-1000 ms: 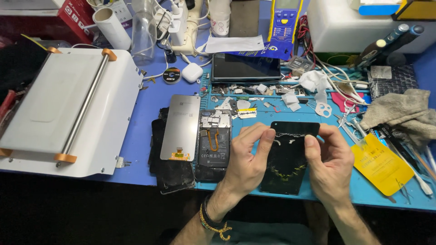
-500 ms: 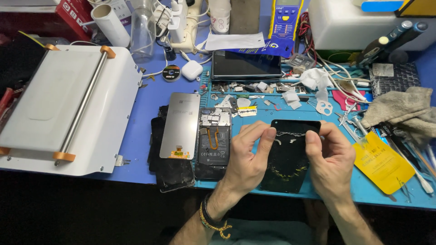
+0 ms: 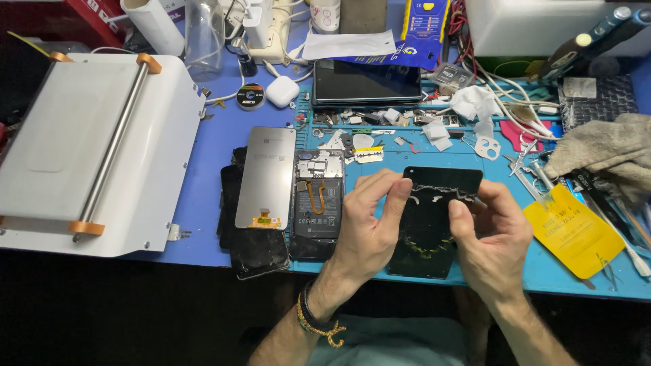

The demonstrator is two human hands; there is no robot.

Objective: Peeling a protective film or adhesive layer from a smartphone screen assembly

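Scene: a person is working over a crowded blue repair bench [image 3: 203, 196], seen from a head-worn camera looking down.
Panel: a thin black phone panel [image 3: 428, 230] is being held just above the bench's near edge, between both hands, its top tilted away from the person.
Left hand: the left hand [image 3: 366, 227] is pinching the panel's left edge near the top, thumb and fingertips closed on it.
Right hand: the right hand [image 3: 491, 237] is gripping the right edge, thumb lying across the face beside pale strips of adhesive residue [image 3: 441, 195].
Handling: the panel is looking light, stiff and brittle, likely to crack if flexed; the glossy face is probably slippery, so the long edges, held from both sides, are seeming the safest grip.
Beside it: an opened phone body [image 3: 317, 203] with exposed boards is lying just to the left, with a grey display panel [image 3: 266, 177] resting face-down next to that.
Further left: a white laminating machine [image 3: 88, 142] with a steel roller bar is taking up the bench's end.
Right side: a yellow card [image 3: 573, 230], tweezers and a grey rag [image 3: 607, 152] are lying near the right hand.
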